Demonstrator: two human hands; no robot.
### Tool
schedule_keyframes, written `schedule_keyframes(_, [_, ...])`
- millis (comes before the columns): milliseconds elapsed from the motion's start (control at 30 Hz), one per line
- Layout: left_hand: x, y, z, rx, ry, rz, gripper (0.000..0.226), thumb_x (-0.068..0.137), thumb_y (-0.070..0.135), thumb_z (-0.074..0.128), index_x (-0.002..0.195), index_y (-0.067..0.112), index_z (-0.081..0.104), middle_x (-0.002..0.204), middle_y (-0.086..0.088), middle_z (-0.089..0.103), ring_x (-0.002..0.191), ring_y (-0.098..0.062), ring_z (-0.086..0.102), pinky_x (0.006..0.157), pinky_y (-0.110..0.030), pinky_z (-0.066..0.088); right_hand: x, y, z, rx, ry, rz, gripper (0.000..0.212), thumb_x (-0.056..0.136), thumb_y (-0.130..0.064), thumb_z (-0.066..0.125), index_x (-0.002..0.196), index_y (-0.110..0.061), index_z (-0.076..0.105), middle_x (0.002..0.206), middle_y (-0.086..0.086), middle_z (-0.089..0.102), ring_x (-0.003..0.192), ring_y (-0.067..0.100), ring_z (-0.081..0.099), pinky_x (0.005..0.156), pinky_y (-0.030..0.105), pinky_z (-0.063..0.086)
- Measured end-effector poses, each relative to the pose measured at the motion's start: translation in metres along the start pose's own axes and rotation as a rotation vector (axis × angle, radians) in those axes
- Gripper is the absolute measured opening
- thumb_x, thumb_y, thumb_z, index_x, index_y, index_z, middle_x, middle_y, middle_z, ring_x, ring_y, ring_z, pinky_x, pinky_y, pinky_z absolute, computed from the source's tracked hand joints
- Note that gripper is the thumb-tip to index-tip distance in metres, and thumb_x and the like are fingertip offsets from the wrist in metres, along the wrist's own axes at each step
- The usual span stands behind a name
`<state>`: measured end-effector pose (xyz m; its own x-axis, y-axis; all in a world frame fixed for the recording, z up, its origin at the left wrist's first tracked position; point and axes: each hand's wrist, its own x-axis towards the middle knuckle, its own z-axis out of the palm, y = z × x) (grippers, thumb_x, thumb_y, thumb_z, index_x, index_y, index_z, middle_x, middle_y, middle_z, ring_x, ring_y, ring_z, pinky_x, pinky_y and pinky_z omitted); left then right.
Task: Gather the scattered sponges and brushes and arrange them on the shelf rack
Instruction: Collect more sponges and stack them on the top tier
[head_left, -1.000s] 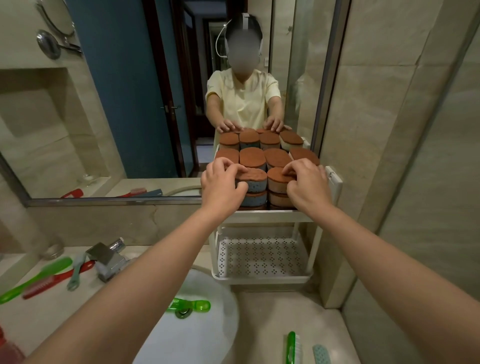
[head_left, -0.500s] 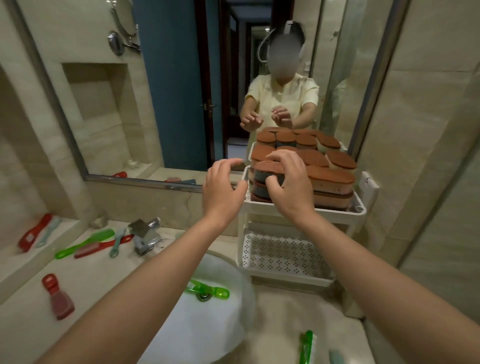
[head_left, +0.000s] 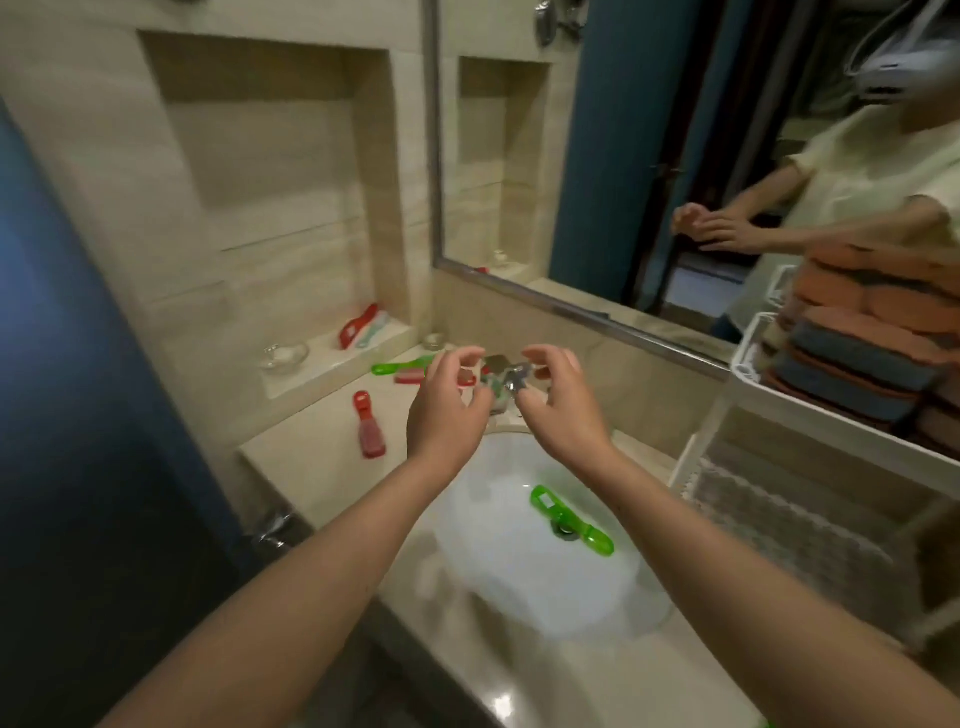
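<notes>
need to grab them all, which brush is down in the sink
The green brush lying across the drain; the others lie on the counter or niche ledge.

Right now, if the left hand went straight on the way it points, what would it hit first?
Likely the red brush lying by the faucet, just beyond the left hand; blur leaves depth unclear, so the faucet could come first.

1. The bare left forearm and right forearm stretch forward, drawing closer together towards the wrists.
2. The left hand is raised with its back to us, fingers loosely curled and holding nothing.
3. The right hand is just beside it, thumb and fingers apart, likewise empty.
</notes>
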<state>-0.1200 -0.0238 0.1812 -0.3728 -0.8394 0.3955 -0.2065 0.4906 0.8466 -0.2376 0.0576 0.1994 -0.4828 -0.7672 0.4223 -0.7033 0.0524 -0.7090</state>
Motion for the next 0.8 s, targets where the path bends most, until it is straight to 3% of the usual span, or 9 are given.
schedule_keyframes(67, [-0.012,-0.019,-0.028,0.039,0.039,-0.053,0.038,0.072,0.029,0.048,0.109,0.040,0.053,0.111,0.023,0.053,0.101,0.000,0.055,0.086,-0.030,0.048,-0.007,-0.011,0.029,0.016,-0.077,-0.018,0.040,0.080,-0.018,0.056,0.120,-0.027,0.053,0.115,-0.013,0.047,0.106,0.009,0.053,0.091,0.033,0.047])
schedule_keyframes(167, [-0.032,-0.046,-0.071,0.076,0.112,-0.145,0.035,0.077,0.025,0.051,0.110,0.038,0.053,0.110,0.024,0.051,0.099,0.002,0.054,0.085,-0.034,0.051,-0.019,-0.031,0.074,0.039,-0.184,-0.079,0.041,0.080,-0.016,0.056,0.119,-0.030,0.050,0.115,-0.030,0.045,0.110,0.009,0.051,0.086,0.023,0.044])
schedule_keyframes(300, [-0.066,-0.079,-0.130,0.136,0.210,-0.242,0.035,0.084,0.017,0.056,0.113,0.037,0.053,0.117,0.019,0.050,0.102,-0.001,0.054,0.088,-0.035,0.051,-0.039,-0.063,0.135,0.056,-0.329,-0.081,0.043,0.088,-0.028,0.056,0.130,-0.022,0.048,0.129,-0.004,0.050,0.113,0.014,0.053,0.093,0.034,0.047])
schedule_keyframes(500, [-0.128,-0.115,-0.223,0.248,0.386,-0.393,0.038,0.082,0.019,0.055,0.106,0.048,0.050,0.116,0.021,0.051,0.101,0.001,0.056,0.080,-0.022,0.049,-0.084,-0.118,0.222,0.125,-0.573,-0.167,0.049,0.083,-0.021,0.060,0.131,-0.020,0.049,0.130,-0.001,0.051,0.117,0.015,0.052,0.097,0.032,0.045])
schedule_keyframes(600, [-0.166,-0.132,-0.269,0.301,0.460,-0.464,0.038,0.082,0.017,0.056,0.107,0.045,0.050,0.117,0.019,0.052,0.100,0.002,0.055,0.082,-0.023,0.049,-0.115,-0.149,0.262,0.122,-0.686,-0.192,0.051,0.085,-0.023,0.059,0.134,-0.023,0.047,0.134,-0.002,0.050,0.121,0.014,0.050,0.103,0.033,0.043])
schedule_keyframes(800, [-0.257,-0.160,-0.340,0.351,0.575,-0.610,0.039,0.086,0.015,0.059,0.118,0.036,0.051,0.120,0.015,0.050,0.103,0.000,0.053,0.081,-0.020,0.049,-0.188,-0.203,0.325,0.175,-0.885,-0.272,0.050,0.085,-0.026,0.058,0.134,-0.029,0.044,0.133,-0.006,0.048,0.120,0.009,0.049,0.095,0.023,0.041])
